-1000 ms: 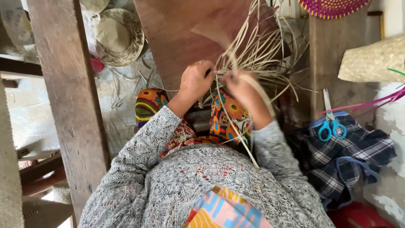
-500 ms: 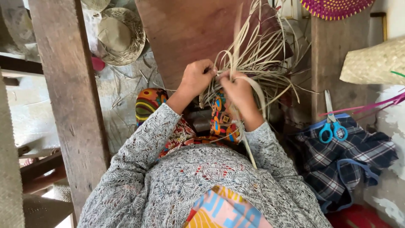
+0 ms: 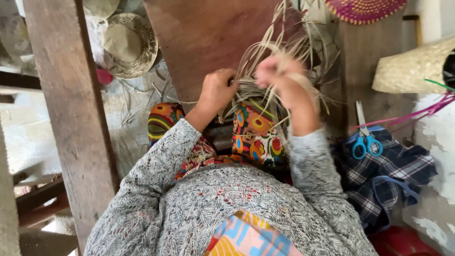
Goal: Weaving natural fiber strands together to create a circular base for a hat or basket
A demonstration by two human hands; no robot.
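Note:
A bundle of pale straw strips (image 3: 284, 52) fans out over my knees, partly woven at its base (image 3: 251, 90). My left hand (image 3: 217, 90) pinches the woven base of the straw against my colourful patterned trousers (image 3: 256, 132). My right hand (image 3: 284, 78) is raised and blurred, closed around a few straw strips that it pulls up and away from me. Both arms wear a grey knitted sweater (image 3: 222, 204).
A brown wooden board (image 3: 204, 38) stands ahead. A thick wooden post (image 3: 66, 104) runs down the left. A straw hat (image 3: 128, 45) lies at upper left. Blue-handled scissors (image 3: 365, 137) rest on checked cloth (image 3: 393, 170) at right, near a woven basket (image 3: 412, 66) and pink strips (image 3: 417, 114).
My right hand has lifted from the woven base and moved up and forward, drawing strips with it. My left hand stays on the base. The view shifted slightly.

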